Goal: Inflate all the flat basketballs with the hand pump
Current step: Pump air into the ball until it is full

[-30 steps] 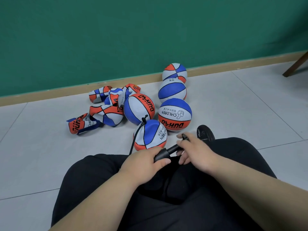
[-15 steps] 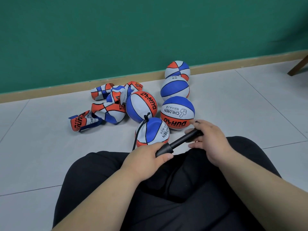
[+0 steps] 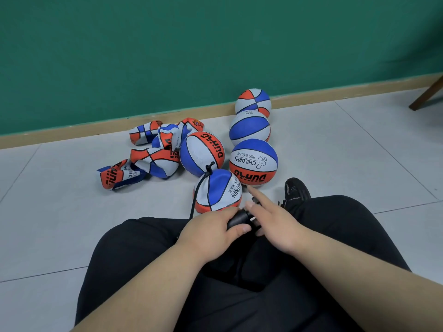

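My left hand [image 3: 211,232] grips the barrel of the black hand pump [image 3: 239,219] over my lap. Around the pump's handle end my right hand [image 3: 271,219] holds on with the lower fingers, the index finger sticking out straight. A thin black hose [image 3: 199,190] runs from the pump up to the valve of the nearest ball [image 3: 218,190], which is red, white and blue and looks round. Several flat basketballs [image 3: 153,154] lie crumpled in a heap to the left. Behind stand several inflated ones [image 3: 253,161].
I sit on a grey tiled floor [image 3: 335,149] with my black-trousered legs [image 3: 148,255] spread and a black shoe [image 3: 296,189] showing at the right. A green wall with a wooden skirting [image 3: 72,135] runs behind the balls. A chair leg [image 3: 426,94] stands far right.
My right hand has pushed the handle in toward my left hand, so the pump is now collapsed. Half a second ago the handle was drawn out to the right.
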